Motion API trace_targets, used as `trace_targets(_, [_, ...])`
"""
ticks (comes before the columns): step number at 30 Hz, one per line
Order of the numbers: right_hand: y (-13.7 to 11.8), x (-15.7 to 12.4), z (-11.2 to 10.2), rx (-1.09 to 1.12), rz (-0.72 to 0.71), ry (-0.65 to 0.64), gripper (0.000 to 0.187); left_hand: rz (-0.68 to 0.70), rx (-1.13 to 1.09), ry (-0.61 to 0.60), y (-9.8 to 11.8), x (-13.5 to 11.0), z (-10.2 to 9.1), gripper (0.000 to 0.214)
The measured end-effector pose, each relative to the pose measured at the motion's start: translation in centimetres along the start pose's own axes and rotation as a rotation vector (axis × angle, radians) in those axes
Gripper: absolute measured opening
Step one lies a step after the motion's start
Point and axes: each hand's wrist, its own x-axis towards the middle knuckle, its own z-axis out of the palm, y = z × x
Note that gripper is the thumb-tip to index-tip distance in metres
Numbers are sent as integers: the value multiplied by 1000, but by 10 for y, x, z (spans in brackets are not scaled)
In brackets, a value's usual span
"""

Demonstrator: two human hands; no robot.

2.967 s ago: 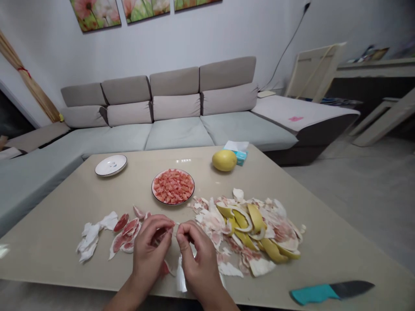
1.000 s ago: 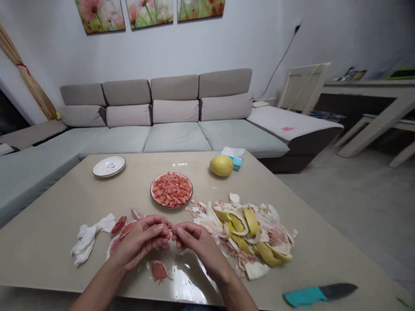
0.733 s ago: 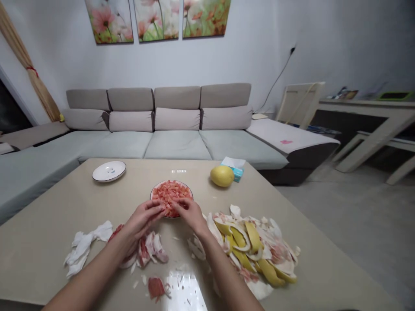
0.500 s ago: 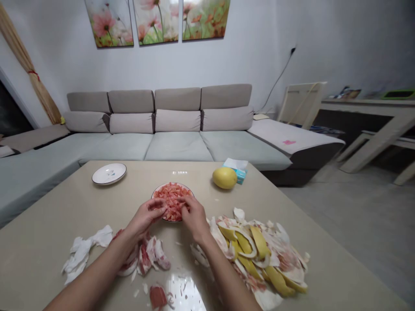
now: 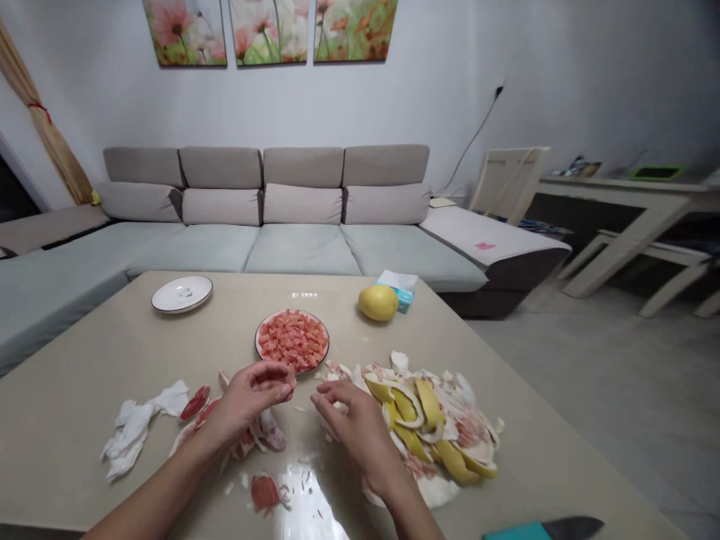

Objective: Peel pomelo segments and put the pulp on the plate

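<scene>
Pomelo flesh sits heaped on the plate just ahead of my hands, which have just drawn back from it: left hand curled, can't tell if it pinches anything; right hand open beside the peel pile.

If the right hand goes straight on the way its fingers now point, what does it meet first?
Most likely the left hand. The fingers of the right hand point left toward its fingertips, with only a small gap between them, though the depth is not fully clear from this view.
</scene>
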Motion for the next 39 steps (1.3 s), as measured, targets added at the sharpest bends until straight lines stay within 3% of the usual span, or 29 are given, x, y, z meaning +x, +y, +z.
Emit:
trace_targets(2, [-7, 1, -1, 221, 29, -32, 8, 6, 60, 3, 0, -2, 2, 23])
trace_targets(6, [-21, 0, 4, 535, 129, -111, 28, 72, 187, 28, -7, -4, 5, 27])
trace_targets(10, [-26, -2, 9, 584, 137, -99, 18, 134, 279, 4, -13, -4, 6, 24])
trace_targets(17, [-13, -2, 19, 771, 160, -138, 26, 45, 142, -42, -21, 1, 3, 21])
trace_targets(25, [3, -4, 40, 1054, 331, -198, 27, 158, 321, -23, -27, 2, -4, 17])
trace_targets(29, [-2, -4, 42, 981, 316, -126, 25, 312, 476, 21, -28, -3, -2, 19])
trace_targets(36, [-27, -13, 39, 664, 1, 186, 4, 522, 541, 146, -31, -18, 7, 19])
trace_targets(39, [-32, -19, 40, 602, -98, 260, 5, 596, 580, 181, -29, -24, 11, 16])
